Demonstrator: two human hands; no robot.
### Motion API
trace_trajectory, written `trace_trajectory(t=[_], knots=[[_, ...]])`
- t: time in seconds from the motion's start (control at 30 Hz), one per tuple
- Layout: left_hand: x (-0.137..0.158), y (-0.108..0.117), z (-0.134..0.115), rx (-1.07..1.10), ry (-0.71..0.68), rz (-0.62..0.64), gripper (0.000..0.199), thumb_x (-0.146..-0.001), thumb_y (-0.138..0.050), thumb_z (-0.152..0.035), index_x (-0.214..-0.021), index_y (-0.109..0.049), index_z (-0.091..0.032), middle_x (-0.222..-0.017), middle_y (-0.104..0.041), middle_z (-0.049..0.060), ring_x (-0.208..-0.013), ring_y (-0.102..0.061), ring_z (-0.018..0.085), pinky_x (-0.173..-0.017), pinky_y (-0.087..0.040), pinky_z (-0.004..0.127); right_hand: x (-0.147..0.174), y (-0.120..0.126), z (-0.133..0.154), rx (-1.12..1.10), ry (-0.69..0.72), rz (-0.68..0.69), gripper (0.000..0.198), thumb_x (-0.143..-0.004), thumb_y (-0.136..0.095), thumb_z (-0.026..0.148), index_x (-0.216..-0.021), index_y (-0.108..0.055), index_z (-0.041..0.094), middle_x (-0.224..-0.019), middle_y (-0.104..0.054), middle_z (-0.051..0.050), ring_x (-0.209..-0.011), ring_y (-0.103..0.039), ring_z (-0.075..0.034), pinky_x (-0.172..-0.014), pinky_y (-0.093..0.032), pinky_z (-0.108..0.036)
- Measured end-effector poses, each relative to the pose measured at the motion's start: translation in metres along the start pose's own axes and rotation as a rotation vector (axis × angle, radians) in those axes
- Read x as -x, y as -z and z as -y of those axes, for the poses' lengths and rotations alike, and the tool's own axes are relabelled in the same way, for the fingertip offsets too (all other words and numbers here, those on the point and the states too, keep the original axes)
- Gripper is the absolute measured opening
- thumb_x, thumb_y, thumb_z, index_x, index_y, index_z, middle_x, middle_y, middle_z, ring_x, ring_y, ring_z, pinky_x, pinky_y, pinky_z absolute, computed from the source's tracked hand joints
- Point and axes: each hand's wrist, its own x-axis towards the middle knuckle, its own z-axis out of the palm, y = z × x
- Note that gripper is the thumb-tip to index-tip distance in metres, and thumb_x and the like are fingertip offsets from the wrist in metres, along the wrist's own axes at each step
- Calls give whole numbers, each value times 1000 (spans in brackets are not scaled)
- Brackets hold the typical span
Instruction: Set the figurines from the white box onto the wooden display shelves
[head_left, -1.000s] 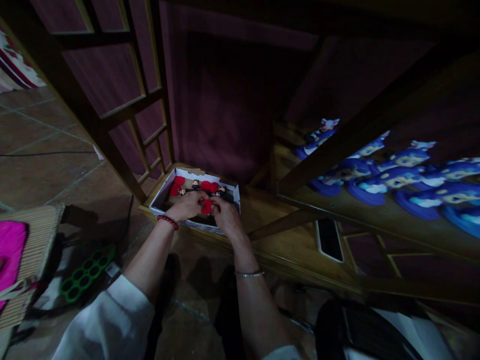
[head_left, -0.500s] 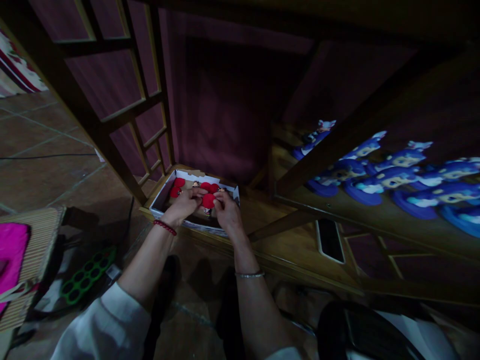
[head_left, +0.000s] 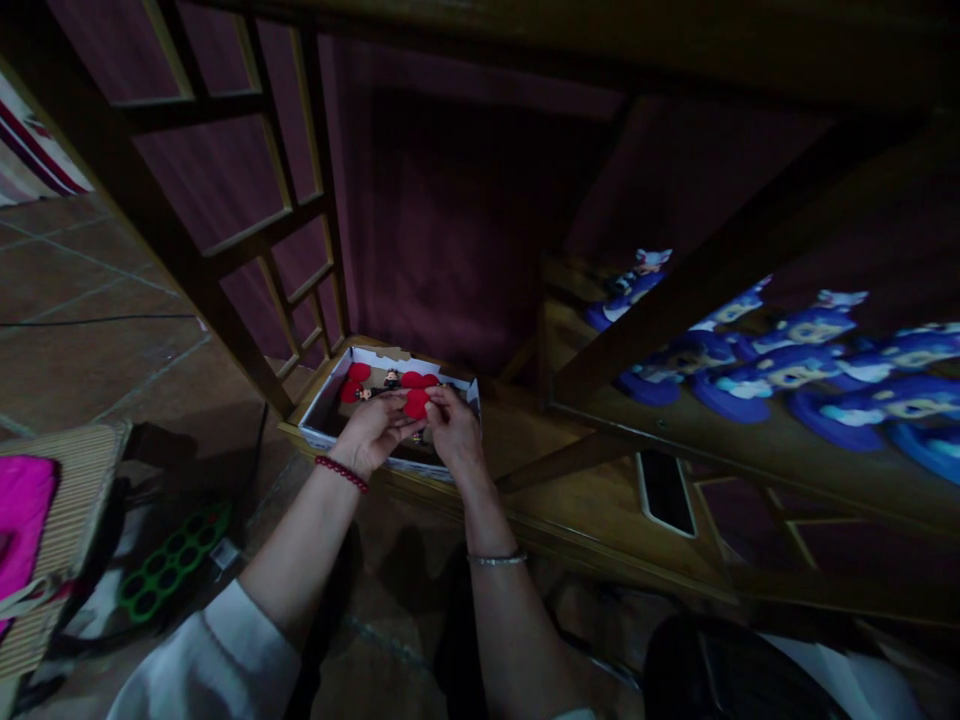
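Note:
A shallow white cardboard box [head_left: 322,438] sits on the wooden ledge with small figurines on round red bases inside. Over the box, a red round base [head_left: 417,403] is held between my two hands; it appears to belong to a small figurine, mostly hidden by my fingers. My right hand [head_left: 456,432] pinches the base's right edge with thumb and fingers. From the left, my left hand [head_left: 377,428] supports it, fingers against the base and palm turned partly up. A dark-haired figurine [head_left: 391,378] and a red base [head_left: 359,372] lie just beyond my left hand.
Right of the box, a phone [head_left: 666,492] lies on the ledge [head_left: 562,490]. Several blue figurines [head_left: 791,368] stand on the shelf at right. A wooden lattice [head_left: 247,235] rises at left. A stool with a pink cloth [head_left: 26,520] and a green rack [head_left: 176,560] are lower left.
My left hand has rolled over and shifted slightly right and down, so its palm shows more. The red base stays between my hands. A figurine left of it is now uncovered.

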Motion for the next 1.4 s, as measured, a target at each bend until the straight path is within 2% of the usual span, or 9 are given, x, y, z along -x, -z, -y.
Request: trace_trajectory(t=[0.1,0.2,0.4,0.63,0.77,0.93,1.17,1.4], knots=[[-4,1,1,7,30,4,16,-74,-42,-3,-77,-55,-11,-67,-61,7,-63,-60,14,-68,-52,32,0,-1,1,-9,7,13,24,-76,-45,17,-95,-57,24,-95,-63,-1,-87,-58,-13,-80,-46,-28],[-6,2,0,0,47,-59,16,-73,-41,-2,-75,-54,-12,-66,-60,6,-62,-59,14,-66,-52,33,1,-2,2,19,13,44,25,-77,-45,17,-97,-58,24,-95,-64,-1,-87,-59,-13,-80,-45,-27],[-6,8,-13,53,-53,-202,14,-71,-43,-4,-73,-53,-13,-67,-58,5,-64,-58,15,-66,-51,34,3,-1,7,219,48,56,28,-77,-45,15,-101,-59,23,-102,-61,-2,-91,-57,-14,-85,-42,-29],[-8,16,-20,25,-89,-358,17,-69,-43,-5,-77,-53,-16,-66,-57,2,-60,-56,14,-62,-48,31,6,-6,6,418,83,267,31,-77,-47,13,-103,-60,23,-112,-56,-3,-103,-51,-16,-91,-37,-28],[-9,15,-19,29,-60,-322,18,-67,-45,-3,-75,-54,-16,-66,-57,2,-59,-55,14,-59,-47,30,7,-7,8,511,83,338,28,-79,-46,16,-100,-62,25,-108,-60,-2,-101,-53,-16,-91,-36,-28],[-9,13,-19,69,-50,-284,18,-65,-46,-3,-74,-55,-15,-67,-56,3,-59,-54,13,-60,-47,30,7,-7,13,604,-6,375,28,-81,-44,20,-102,-62,27,-107,-60,-2,-99,-54,-17,-86,-39,-28],[-12,7,-11,49,-6,-243,22,-63,-46,-3,-77,-56,-16,-70,-58,4,-62,-55,13,-59,-47,28,6,-5,17,620,-52,466,31,-79,-47,23,-107,-59,27,-113,-52,-6,-102,-51,-18,-86,-37,-28],[-19,8,-12,74,-8,-235,20,-64,-46,-4,-77,-56,-16,-71,-57,3,-64,-55,13,-61,-48,29,4,-7,12,527,-17,397,25,-78,-49,18,-97,-63,22,-99,-58,-8,-97,-53,-20,-84,-38,-29]])
